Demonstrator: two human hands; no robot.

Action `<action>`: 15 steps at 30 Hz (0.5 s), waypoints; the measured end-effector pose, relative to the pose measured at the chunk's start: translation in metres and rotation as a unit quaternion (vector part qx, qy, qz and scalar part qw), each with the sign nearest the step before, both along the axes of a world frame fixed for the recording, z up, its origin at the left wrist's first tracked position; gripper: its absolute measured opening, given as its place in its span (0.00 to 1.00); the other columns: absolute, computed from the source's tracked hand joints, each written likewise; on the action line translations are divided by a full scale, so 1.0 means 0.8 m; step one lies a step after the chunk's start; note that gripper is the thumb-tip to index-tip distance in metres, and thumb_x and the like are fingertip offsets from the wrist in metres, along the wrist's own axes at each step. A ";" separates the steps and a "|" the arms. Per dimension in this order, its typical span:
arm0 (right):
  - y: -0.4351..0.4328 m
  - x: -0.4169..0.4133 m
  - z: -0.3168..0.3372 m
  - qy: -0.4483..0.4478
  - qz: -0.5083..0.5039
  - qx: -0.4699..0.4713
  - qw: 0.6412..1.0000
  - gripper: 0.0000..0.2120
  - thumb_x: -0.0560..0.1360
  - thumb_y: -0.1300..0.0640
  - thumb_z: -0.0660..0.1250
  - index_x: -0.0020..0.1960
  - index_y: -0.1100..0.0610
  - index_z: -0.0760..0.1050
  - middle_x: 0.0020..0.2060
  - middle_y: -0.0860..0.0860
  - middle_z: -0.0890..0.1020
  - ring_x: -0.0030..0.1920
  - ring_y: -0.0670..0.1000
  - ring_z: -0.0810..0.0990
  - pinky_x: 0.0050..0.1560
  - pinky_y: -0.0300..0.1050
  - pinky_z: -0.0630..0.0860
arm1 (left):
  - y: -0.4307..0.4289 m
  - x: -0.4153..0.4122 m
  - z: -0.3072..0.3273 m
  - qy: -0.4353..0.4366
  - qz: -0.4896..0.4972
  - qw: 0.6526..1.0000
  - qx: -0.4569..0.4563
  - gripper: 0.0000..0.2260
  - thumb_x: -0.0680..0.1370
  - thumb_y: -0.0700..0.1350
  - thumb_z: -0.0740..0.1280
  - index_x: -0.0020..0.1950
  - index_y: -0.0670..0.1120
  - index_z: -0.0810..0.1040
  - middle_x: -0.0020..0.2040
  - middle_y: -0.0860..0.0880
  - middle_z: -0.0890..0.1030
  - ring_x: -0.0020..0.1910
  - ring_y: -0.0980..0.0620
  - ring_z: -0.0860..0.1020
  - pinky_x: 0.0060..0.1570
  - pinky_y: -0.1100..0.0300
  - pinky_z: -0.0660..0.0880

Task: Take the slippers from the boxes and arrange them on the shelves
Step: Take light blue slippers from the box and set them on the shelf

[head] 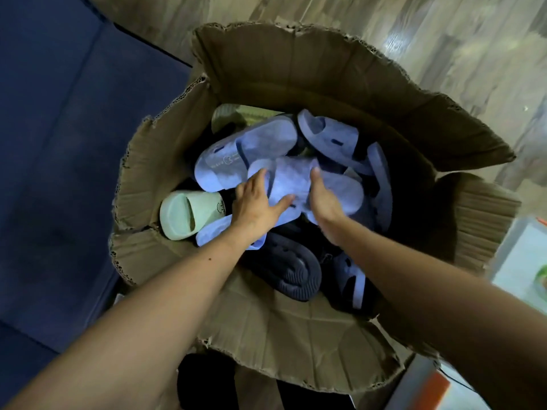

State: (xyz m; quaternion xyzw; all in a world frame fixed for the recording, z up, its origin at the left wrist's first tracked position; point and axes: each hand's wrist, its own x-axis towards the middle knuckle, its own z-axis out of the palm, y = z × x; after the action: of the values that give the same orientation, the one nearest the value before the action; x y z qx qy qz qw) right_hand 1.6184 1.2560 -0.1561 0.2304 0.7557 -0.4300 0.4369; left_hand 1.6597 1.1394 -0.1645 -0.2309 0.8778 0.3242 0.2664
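Slippers (245, 152) lie heaped in the cardboard box (266, 69) below me, so by my reckoning the task is near its start, or at least far from done for this box. The pile is loose and tangled: several light blue ones across the middle and far side, a pale green slipper (189, 214) against the left wall, a dark slipper (291, 269) sole-up nearest me, and more half buried beneath. Both my hands are down in the box on one light blue slipper (291, 180) that lies on top of the heap. My left hand (256, 204) is spread wide over its near left part, fingers fairly straight and thumb laid across it, touching rather than clamping. My right hand (322, 199) rests on the slipper's right part; its fingers are mostly hidden behind the back of the hand, so I cannot tell whether they are curled round anything. Nothing is lifted clear of the pile. No shelves show from here, only the wooden floor (414, 39) and a dark blue surface (59, 143) beside the box, so I cannot say how many pairs are already set out. What is left, as I judge it: lift this one, find its mate, carry both over, and repeat through the whole heap.
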 end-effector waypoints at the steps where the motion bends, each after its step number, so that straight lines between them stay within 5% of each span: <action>1: -0.003 0.013 0.001 -0.012 -0.004 -0.013 1.000 0.33 0.79 0.38 0.41 0.70 0.58 0.67 0.65 0.57 0.74 0.65 0.56 0.71 0.67 0.48 0.65 | 0.001 -0.001 0.002 -0.008 0.013 1.000 -0.001 0.35 0.75 0.57 0.65 0.75 0.45 0.54 0.74 0.45 0.61 0.71 0.42 0.57 0.67 0.53 0.58; 4: -0.010 0.041 0.009 -0.098 -0.066 -0.096 0.988 0.35 0.79 0.38 0.39 0.65 0.60 0.72 0.48 0.56 0.81 0.46 0.49 0.76 0.46 0.40 0.69 | 0.002 0.004 0.004 -0.069 0.031 0.997 0.005 0.39 0.73 0.60 0.66 0.76 0.48 0.49 0.74 0.43 0.60 0.72 0.42 0.58 0.67 0.49 0.60; 8: -0.008 0.070 0.013 -0.152 0.048 -0.129 0.979 0.39 0.78 0.38 0.34 0.61 0.61 0.74 0.52 0.60 0.82 0.48 0.51 0.78 0.52 0.42 0.70 | -0.005 0.021 0.006 -0.089 0.014 0.995 -0.038 0.37 0.74 0.59 0.66 0.75 0.47 0.52 0.71 0.41 0.64 0.70 0.41 0.62 0.65 0.50 0.61; 11: 0.006 0.084 0.014 -0.145 0.107 -0.113 0.977 0.39 0.80 0.42 0.35 0.54 0.67 0.78 0.36 0.54 0.80 0.36 0.46 0.76 0.29 0.25 0.69 | -0.001 0.038 0.009 -0.099 -0.082 0.988 -0.091 0.38 0.71 0.62 0.67 0.73 0.47 0.54 0.69 0.43 0.68 0.68 0.43 0.63 0.63 0.51 0.61; 12: 0.012 0.085 0.013 -0.136 0.107 -0.106 0.979 0.39 0.80 0.42 0.36 0.50 0.67 0.80 0.35 0.54 0.79 0.35 0.46 0.75 0.28 0.26 0.69 | 0.004 0.045 0.012 -0.099 -0.129 0.980 -0.114 0.38 0.71 0.63 0.67 0.72 0.46 0.55 0.67 0.44 0.70 0.67 0.43 0.63 0.62 0.52 0.61; 15: 0.029 0.083 0.004 -0.075 0.147 -0.057 0.985 0.38 0.79 0.39 0.39 0.35 0.59 0.80 0.35 0.52 0.82 0.41 0.50 0.78 0.44 0.37 0.72 | 0.012 0.056 0.021 -0.091 -0.185 0.967 -0.152 0.39 0.67 0.66 0.67 0.69 0.45 0.59 0.60 0.47 0.77 0.62 0.45 0.67 0.57 0.53 0.60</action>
State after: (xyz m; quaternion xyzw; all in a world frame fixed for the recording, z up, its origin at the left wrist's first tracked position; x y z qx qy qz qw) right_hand 1.6849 1.2791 -0.1531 0.1231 0.7211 -0.3847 0.5629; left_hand 1.7045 1.1493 -0.1480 -0.1311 0.9163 0.1099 0.3622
